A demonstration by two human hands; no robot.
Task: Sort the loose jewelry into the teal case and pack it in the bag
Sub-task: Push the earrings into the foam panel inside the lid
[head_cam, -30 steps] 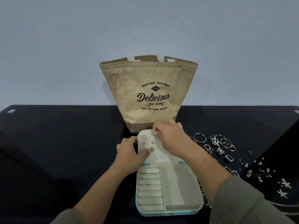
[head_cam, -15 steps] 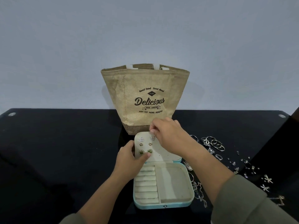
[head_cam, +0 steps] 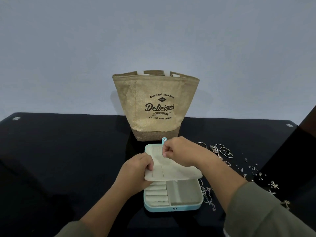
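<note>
- Teal jewelry case (head_cam: 172, 208) is lying open near the front edge of the black table (head_cam: 68, 159), just in front of the bag, with its lid laid back toward the bag.
- Its cream earring panel (head_cam: 172, 171) is hanging tilted over the hinge, covering the far end of the base.
- The left hand (head_cam: 135, 171) is gripping the panel's left edge, thumb on top and fingers curled underneath.
- The right hand (head_cam: 181, 151) is pinching the panel's far edge between thumb and forefinger, the other fingers curled in.
- In the base, a row of ring rolls (head_cam: 156, 194) is showing on the left and an open compartment (head_cam: 183, 194) on the right.
- A teal snap tab (head_cam: 164, 139) is poking up just behind the right hand's knuckles.
- The jute bag (head_cam: 153, 106), printed "Delicious", is standing upright and open-topped behind the case, against the pale wall (head_cam: 153, 31).
- Loose rings (head_cam: 222, 151) are lying in a cluster to the right of the case, near the right wrist.
- A thin chain (head_cam: 207, 195) is lying just beside the case's right wall.
- Small studs (head_cam: 253, 170) and star-shaped pieces (head_cam: 274, 184) are lying scattered farther right on the table.
</note>
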